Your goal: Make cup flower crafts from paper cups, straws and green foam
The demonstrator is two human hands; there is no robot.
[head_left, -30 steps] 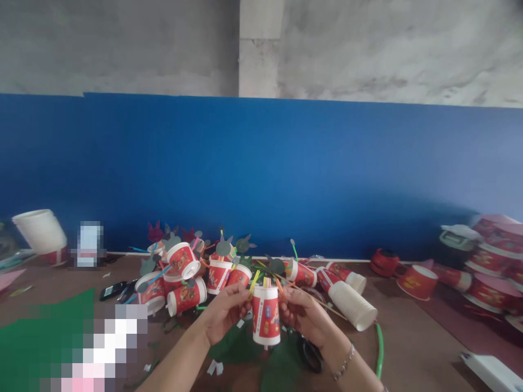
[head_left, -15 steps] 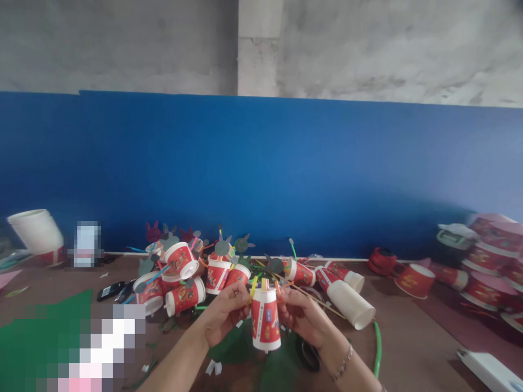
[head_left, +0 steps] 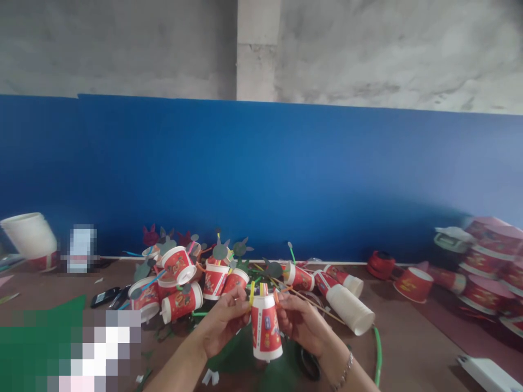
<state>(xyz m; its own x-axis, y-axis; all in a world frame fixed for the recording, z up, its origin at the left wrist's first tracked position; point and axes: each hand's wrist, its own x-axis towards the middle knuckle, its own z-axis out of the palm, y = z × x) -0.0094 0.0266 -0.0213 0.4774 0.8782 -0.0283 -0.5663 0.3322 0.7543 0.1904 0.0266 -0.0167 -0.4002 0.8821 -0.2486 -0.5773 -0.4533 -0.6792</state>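
Observation:
A red and white paper cup [head_left: 266, 328] hangs upside down between my hands, with coloured straws sticking out of its upper end. My left hand [head_left: 223, 323] pinches the yellow straw [head_left: 252, 292] at the cup's left side. My right hand [head_left: 301, 323] is closed on the orange straw at the cup's right side. Both hands hover just above the brown table [head_left: 412, 343], over a dark green felt scrap [head_left: 237, 356].
A heap of similar cups with straws and grey felt shapes [head_left: 192, 277] lies just behind my hands. A stack of white cups [head_left: 349, 307] lies on its side to the right. Scissors [head_left: 308, 362] sit under my right wrist. Red bowls [head_left: 490, 267] crowd the far right. A blue wall rises behind.
The cup and both hands have sunk slightly in the picture and the cup has tilted a little. My grip on the straws is the same.

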